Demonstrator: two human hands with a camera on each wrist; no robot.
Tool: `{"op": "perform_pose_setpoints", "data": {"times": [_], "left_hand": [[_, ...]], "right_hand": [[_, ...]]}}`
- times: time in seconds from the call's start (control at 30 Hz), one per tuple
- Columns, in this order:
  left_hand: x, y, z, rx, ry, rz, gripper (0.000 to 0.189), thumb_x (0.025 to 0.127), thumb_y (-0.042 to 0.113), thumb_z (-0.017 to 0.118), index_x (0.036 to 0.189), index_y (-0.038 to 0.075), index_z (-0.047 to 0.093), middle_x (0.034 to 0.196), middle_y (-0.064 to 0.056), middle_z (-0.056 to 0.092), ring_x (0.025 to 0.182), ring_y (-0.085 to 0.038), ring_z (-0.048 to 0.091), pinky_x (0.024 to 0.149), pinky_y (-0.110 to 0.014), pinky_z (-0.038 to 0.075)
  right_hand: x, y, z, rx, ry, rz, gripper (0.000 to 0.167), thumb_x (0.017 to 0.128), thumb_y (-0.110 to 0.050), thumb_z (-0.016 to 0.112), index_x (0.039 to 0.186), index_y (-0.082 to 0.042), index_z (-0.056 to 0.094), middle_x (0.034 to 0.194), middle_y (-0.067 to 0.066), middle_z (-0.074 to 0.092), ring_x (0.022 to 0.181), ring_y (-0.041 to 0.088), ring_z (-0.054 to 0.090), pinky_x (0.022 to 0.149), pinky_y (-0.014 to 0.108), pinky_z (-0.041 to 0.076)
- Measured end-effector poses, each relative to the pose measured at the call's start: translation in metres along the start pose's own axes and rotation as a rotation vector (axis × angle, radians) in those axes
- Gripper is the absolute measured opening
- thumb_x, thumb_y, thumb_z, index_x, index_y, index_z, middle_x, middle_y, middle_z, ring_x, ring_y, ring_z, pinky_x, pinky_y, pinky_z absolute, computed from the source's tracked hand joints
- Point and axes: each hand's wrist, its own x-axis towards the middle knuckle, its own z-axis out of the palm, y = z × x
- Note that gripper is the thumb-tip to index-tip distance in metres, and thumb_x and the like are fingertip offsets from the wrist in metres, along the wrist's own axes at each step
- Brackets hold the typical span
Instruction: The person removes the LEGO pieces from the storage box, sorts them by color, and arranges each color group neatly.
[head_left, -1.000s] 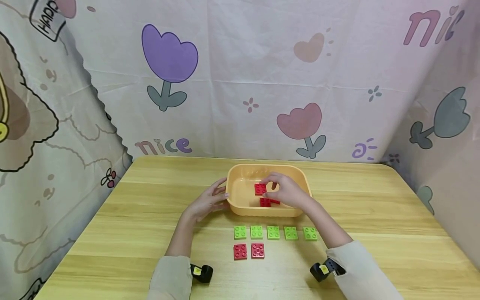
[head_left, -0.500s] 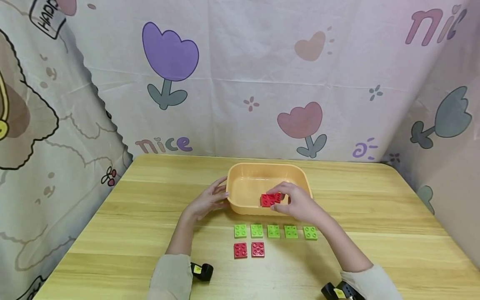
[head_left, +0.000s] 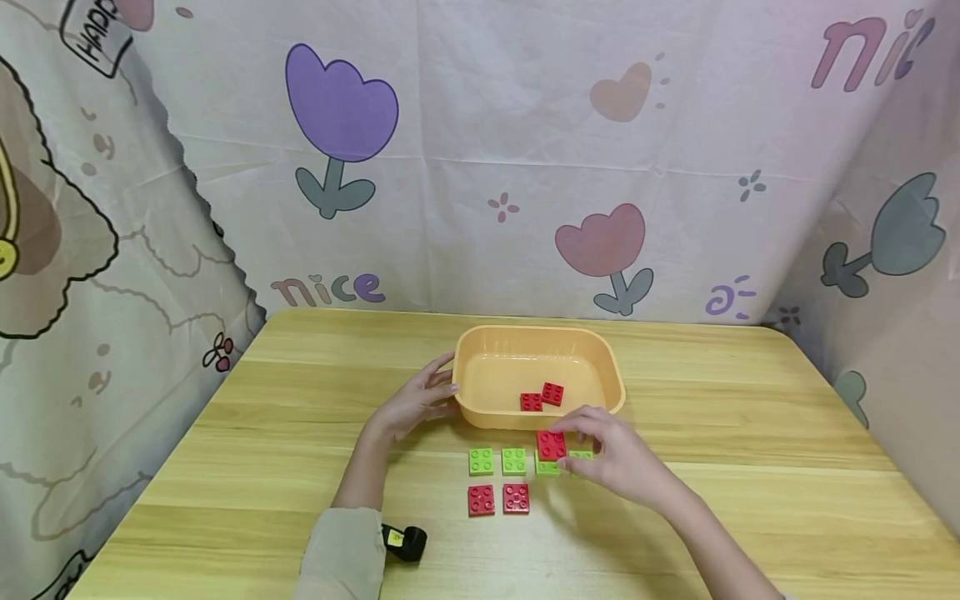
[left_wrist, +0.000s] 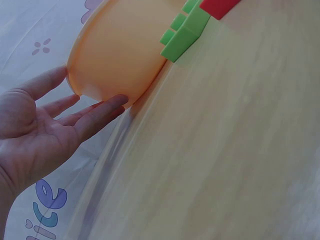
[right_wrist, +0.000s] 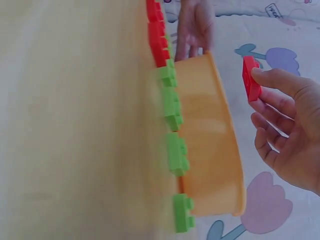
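My right hand (head_left: 621, 460) pinches a red toy building block (head_left: 551, 445) between thumb and fingers, above the row of green blocks (head_left: 481, 462) on the table. In the right wrist view the held block (right_wrist: 250, 82) stands on edge between thumb and index finger. My left hand (head_left: 415, 407) touches the left end of the yellow plastic basket (head_left: 540, 421), and in the left wrist view its fingers (left_wrist: 100, 117) lie fairly straight along the wall. Two red blocks (head_left: 531, 402) remain inside the basket. The right hand hides the rightmost green block in the head view.
Two red blocks (head_left: 481, 501) lie side by side in front of the green row, toward its left end. All this stands on a wooden table (head_left: 300, 358). A printed cloth (head_left: 480, 125) hangs behind it. A black wrist camera (head_left: 405, 543) sits at the left sleeve.
My right hand has taken a red block out of the basket and carried it toward me, over the green row. The left hand stays at the basket.
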Motion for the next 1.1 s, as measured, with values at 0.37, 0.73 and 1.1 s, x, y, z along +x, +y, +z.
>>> {"op": "perform_pose_setpoints", "data": {"times": [0.37,0.73,1.1], "left_hand": [[0.000,0.000,0.000,-0.004,0.006,-0.007,0.063,0.094,0.008,0.051,0.147,0.014,0.018,0.146,-0.020,0.022,0.124,-0.039,0.037,0.095,-0.048,0.039],[0.000,0.001,0.000,0.005,0.003,-0.011,0.062,0.095,0.006,0.048,0.147,0.013,0.017,0.147,-0.020,0.021,0.125,-0.038,0.036,0.096,-0.048,0.038],[0.000,0.001,0.000,0.006,-0.004,-0.011,0.063,0.095,0.007,0.049,0.147,0.014,0.016,0.147,-0.020,0.021,0.124,-0.039,0.037,0.096,-0.048,0.038]], "right_hand": [[-0.021,0.007,0.017,-0.010,0.024,-0.047,0.039,0.070,-0.009,0.076,0.108,-0.015,0.065,0.106,-0.007,0.059,0.084,0.017,0.055,0.070,0.032,0.050],[-0.037,0.016,0.036,0.034,0.048,0.001,0.039,0.072,-0.010,0.076,0.108,-0.015,0.065,0.107,-0.005,0.058,0.080,0.012,0.052,0.065,0.026,0.049],[-0.045,0.022,0.052,0.054,0.015,0.037,0.039,0.072,-0.011,0.076,0.109,-0.017,0.065,0.098,-0.013,0.055,0.080,0.009,0.050,0.066,0.023,0.048]]}}
